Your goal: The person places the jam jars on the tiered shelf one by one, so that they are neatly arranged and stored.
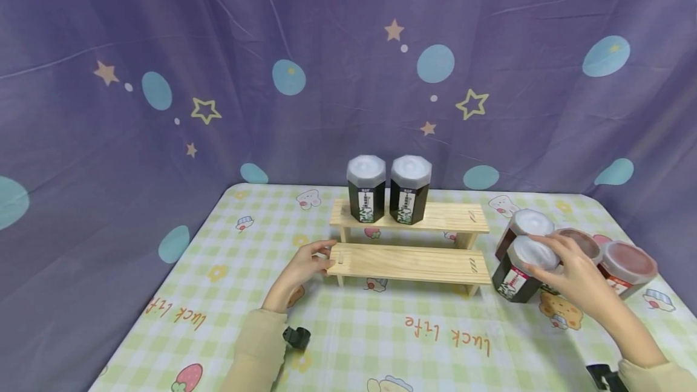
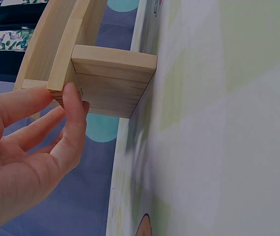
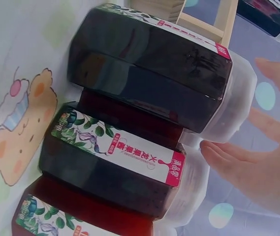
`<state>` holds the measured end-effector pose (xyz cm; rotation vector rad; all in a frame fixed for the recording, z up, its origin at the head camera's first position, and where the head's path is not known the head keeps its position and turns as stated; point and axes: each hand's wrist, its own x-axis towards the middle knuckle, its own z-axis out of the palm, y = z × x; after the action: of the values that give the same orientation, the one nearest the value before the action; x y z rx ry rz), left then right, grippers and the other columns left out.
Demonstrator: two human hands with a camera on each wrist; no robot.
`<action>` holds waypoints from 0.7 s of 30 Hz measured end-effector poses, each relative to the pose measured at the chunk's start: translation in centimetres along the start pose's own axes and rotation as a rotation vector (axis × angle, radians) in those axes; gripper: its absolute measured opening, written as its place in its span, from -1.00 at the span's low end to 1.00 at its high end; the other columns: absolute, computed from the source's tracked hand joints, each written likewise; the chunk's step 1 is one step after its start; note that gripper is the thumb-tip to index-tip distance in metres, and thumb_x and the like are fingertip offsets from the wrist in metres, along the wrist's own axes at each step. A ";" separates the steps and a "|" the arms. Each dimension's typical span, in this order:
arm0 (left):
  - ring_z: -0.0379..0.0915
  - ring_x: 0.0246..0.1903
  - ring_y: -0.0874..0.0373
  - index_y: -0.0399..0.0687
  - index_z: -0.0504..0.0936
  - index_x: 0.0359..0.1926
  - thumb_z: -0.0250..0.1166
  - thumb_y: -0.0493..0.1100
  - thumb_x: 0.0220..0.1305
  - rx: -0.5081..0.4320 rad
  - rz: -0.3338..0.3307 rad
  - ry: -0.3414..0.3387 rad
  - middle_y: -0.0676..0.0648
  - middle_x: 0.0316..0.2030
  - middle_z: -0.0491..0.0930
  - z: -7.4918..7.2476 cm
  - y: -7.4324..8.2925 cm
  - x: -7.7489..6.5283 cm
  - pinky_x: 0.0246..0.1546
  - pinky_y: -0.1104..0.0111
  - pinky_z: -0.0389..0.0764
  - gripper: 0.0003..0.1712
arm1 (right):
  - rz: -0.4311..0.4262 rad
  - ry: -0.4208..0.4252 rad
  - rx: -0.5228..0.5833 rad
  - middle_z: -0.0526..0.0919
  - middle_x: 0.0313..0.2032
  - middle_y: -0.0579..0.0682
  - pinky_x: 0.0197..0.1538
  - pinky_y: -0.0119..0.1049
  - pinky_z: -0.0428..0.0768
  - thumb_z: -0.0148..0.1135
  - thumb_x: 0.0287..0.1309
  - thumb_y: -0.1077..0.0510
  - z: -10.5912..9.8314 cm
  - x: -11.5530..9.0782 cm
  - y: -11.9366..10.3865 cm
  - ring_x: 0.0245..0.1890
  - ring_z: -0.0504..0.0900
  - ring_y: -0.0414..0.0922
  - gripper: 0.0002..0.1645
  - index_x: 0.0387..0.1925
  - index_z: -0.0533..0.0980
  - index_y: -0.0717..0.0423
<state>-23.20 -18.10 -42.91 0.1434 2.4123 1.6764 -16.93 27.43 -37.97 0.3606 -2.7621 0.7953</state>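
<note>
My left hand (image 1: 305,265) pinches the left end of the lower board of a two-step wooden rack (image 1: 408,262). In the left wrist view, thumb and fingers (image 2: 73,118) meet at that board's corner. At the rack's right, my right hand (image 1: 579,274) spans the frosted lid of a dark jam jar (image 1: 514,280), with thumb and fingers around the lid. The right wrist view has this jar (image 3: 149,69) upright on the cloth, beside others. On the upper board stand two dark jars, the left one (image 1: 366,195) and the right one (image 1: 408,195).
Behind and right of the held jar stand more lidded jars: a dark one (image 1: 527,222), a reddish one (image 1: 579,241) and another reddish one (image 1: 626,265), close together. A green checked cloth (image 1: 348,343) covers the table. A purple curtain (image 1: 337,114) hangs behind.
</note>
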 end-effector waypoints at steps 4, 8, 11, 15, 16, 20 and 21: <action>0.43 -0.53 0.16 -0.27 0.33 0.17 0.17 -0.38 0.11 -0.001 -0.001 0.004 -0.24 -0.17 0.38 0.0 -0.1 0.1 -0.38 0.18 0.59 -0.46 | -0.010 0.010 0.010 0.19 0.04 0.43 -0.24 0.34 0.27 0.28 -0.03 0.03 0.3 -0.1 0.2 -0.02 0.21 0.40 -0.29 0.12 0.29 0.28; 0.43 -0.53 0.16 -0.27 0.34 0.16 0.17 -0.38 0.11 -0.001 -0.001 0.006 -0.24 -0.17 0.39 0.1 -0.1 0.1 -0.39 0.18 0.59 -0.46 | -0.020 0.024 0.021 0.23 0.03 0.39 -0.24 0.31 0.29 0.28 -0.02 0.06 0.6 -0.3 0.3 -0.03 0.22 0.36 -0.31 0.12 0.30 0.28; 0.42 -0.54 0.17 -0.27 0.34 0.16 0.17 -0.38 0.12 -0.003 -0.005 0.003 -0.23 -0.18 0.39 0.0 0.0 0.1 -0.38 0.17 0.59 -0.46 | -0.012 0.024 0.017 0.22 0.03 0.40 -0.28 0.30 0.31 0.28 -0.02 0.05 0.8 -0.4 0.4 -0.07 0.26 0.36 -0.29 0.14 0.28 0.27; 0.41 -0.54 0.16 -0.33 0.31 0.17 0.16 -0.39 0.12 -0.018 -0.002 -0.012 -0.26 -0.18 0.38 0.0 0.8 -0.3 -0.38 0.17 0.59 -0.46 | 0.008 0.022 0.016 0.18 0.02 0.44 -0.31 0.33 0.30 0.29 -0.03 0.03 1.3 -0.5 0.6 -0.10 0.27 0.40 -0.25 0.17 0.25 0.24; 0.41 -0.53 0.15 -0.34 0.30 0.17 0.15 -0.40 0.12 -0.019 -0.002 -0.016 -0.28 -0.17 0.38 0.0 1.1 -0.5 -0.38 0.17 0.59 -0.46 | 0.009 0.029 0.016 0.18 0.02 0.44 -0.31 0.33 0.30 0.29 -0.04 0.03 1.4 -0.5 0.6 -0.10 0.27 0.40 -0.24 0.17 0.25 0.23; 0.42 -0.50 0.12 -0.41 0.27 0.17 0.12 -0.43 0.13 -0.015 0.002 -0.030 -0.34 -0.16 0.36 0.0 2.5 -1.3 -0.36 0.15 0.58 -0.46 | 0.014 0.050 0.025 0.18 0.01 0.47 -0.32 0.33 0.29 0.29 -0.03 0.04 1.9 -0.7 0.7 -0.12 0.27 0.39 -0.23 0.19 0.23 0.20; 0.42 -0.50 0.12 -0.42 0.26 0.17 0.11 -0.43 0.13 -0.012 0.000 -0.030 -0.35 -0.16 0.36 0.0 2.7 -1.5 -0.35 0.15 0.58 -0.46 | 0.015 0.057 0.025 0.17 0.01 0.48 -0.33 0.32 0.29 0.29 -0.03 0.04 2.0 -0.7 0.7 -0.13 0.28 0.38 -0.23 0.19 0.22 0.20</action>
<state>-21.81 -17.43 -40.21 0.1657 2.3808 1.6764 -16.84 27.04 -40.20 0.3171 -2.7077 0.8316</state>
